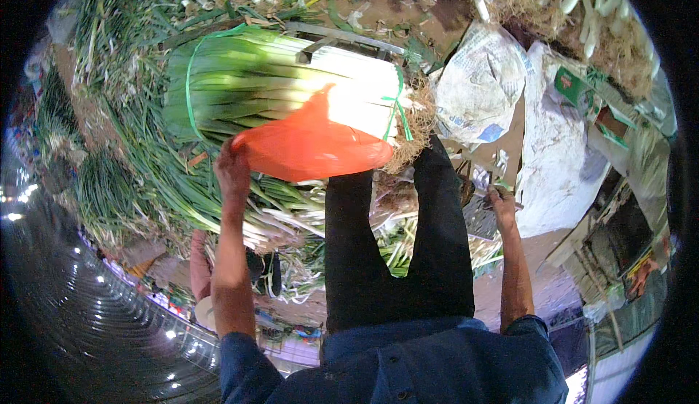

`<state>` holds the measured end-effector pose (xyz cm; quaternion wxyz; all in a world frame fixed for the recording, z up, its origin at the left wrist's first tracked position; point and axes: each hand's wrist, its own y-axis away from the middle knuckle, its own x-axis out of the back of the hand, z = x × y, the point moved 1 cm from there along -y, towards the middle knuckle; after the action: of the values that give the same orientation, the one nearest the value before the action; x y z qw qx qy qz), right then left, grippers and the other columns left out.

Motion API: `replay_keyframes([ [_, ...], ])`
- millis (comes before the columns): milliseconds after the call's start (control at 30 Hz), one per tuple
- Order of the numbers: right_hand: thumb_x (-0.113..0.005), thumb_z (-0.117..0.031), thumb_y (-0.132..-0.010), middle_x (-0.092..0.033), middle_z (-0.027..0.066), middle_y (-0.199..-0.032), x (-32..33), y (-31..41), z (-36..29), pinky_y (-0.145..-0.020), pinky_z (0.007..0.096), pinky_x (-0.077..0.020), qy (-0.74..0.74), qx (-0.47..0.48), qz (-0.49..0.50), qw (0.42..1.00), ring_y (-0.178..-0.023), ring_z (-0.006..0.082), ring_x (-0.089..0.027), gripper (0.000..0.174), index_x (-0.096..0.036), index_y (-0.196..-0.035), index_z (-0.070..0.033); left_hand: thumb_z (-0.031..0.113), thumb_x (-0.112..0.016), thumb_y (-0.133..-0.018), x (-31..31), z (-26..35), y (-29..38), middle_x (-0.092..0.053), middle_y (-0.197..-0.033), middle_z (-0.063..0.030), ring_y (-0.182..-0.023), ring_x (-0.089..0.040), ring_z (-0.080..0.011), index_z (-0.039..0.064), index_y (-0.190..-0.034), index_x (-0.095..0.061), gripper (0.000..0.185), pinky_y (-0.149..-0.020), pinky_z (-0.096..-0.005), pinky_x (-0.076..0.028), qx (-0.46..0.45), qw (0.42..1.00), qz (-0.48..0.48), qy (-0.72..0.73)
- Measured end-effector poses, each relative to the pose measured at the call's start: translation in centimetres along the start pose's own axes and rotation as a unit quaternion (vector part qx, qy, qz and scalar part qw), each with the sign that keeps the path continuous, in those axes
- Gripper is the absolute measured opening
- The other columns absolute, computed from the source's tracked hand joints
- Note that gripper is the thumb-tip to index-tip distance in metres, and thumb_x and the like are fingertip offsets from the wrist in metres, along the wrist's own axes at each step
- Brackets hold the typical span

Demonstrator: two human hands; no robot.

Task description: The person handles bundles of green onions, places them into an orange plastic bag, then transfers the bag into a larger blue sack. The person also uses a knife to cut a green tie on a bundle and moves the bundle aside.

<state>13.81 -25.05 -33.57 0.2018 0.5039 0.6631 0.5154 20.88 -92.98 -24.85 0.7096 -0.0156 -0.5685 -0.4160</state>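
Observation:
My left hand (232, 170) grips one end of an orange-red plastic bag (306, 150), spread over the near side of a large bundle of long green onions (256, 79). Green twine (191, 87) circles the leafy end; another green tie (394, 98) binds the white end, by the matted roots (418, 125). The bundle lies against a metal frame (349, 37). Off to the right, my right hand (502, 203) is closed around a thin object, its kind unclear, near a dark flat piece (481, 219) below it.
Loose green onions (158, 169) cover the ground at left and beneath the bundle. A whitish printed sack (480, 84) and a white sack (562, 158) stand right. More rooted onions (592, 16) are piled top right. Another person's sleeve (200, 264) shows behind my left arm.

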Motion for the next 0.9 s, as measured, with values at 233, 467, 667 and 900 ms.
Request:
replay_keyframes([
  [233, -0.063, -0.021, -0.099, -0.067, 0.0033, -0.081, -8.4, 3.3, 4.0, -0.064, 0.0310, -0.0501, -0.049, -0.044, -0.016, 0.998, -0.069, 0.0126, -0.061, 0.023, -0.069, -0.106, 0.000, 0.014, -0.063, -0.091, -3.4, -9.2, -8.0, -0.071, -0.096, -0.0184, -0.088, -0.067, -0.0332, 0.001, -0.114, -0.065, 0.026, -0.080, -0.0422, -0.051, -0.067, 0.996, 0.065, -0.011],
  [467, -0.065, -0.025, -0.097, -0.064, 0.0019, -0.077, -13.6, 3.2, 0.4, -0.062, 0.0289, -0.0456, -0.092, -0.044, 0.112, 0.988, -0.069, 0.0100, -0.054, 0.026, -0.069, -0.099, 0.001, 0.012, -0.061, -0.094, -0.7, -6.0, -12.1, -0.064, -0.102, -0.0169, -0.094, -0.062, -0.0354, 0.003, -0.113, -0.062, 0.021, -0.084, -0.0421, -0.049, -0.174, 0.983, 0.035, -0.048],
  [667, -0.064, -0.026, -0.097, -0.068, 0.0033, -0.090, -19.4, -3.5, -5.8, -0.071, 0.0292, -0.0487, -0.044, -0.009, 0.089, 0.995, -0.077, 0.0131, -0.057, 0.032, -0.070, -0.104, 0.005, 0.015, -0.063, -0.095, 0.0, -3.6, -9.8, -0.067, -0.098, -0.0190, -0.095, -0.061, -0.0394, 0.003, -0.105, -0.068, 0.016, -0.084, -0.0452, -0.047, -0.195, 0.974, 0.049, -0.101],
  [900, -0.063, -0.019, -0.099, -0.070, 0.0070, -0.091, -20.1, -4.1, -7.4, -0.068, 0.0286, -0.0520, -0.229, -0.074, -0.057, 0.969, -0.075, 0.0138, -0.063, 0.027, -0.068, -0.112, 0.004, 0.015, -0.061, -0.096, -2.3, -9.5, -5.4, -0.067, -0.091, -0.0120, -0.083, -0.064, -0.0276, 0.005, -0.108, -0.065, 0.016, -0.074, -0.0391, -0.051, 0.023, 0.980, -0.075, 0.180],
])
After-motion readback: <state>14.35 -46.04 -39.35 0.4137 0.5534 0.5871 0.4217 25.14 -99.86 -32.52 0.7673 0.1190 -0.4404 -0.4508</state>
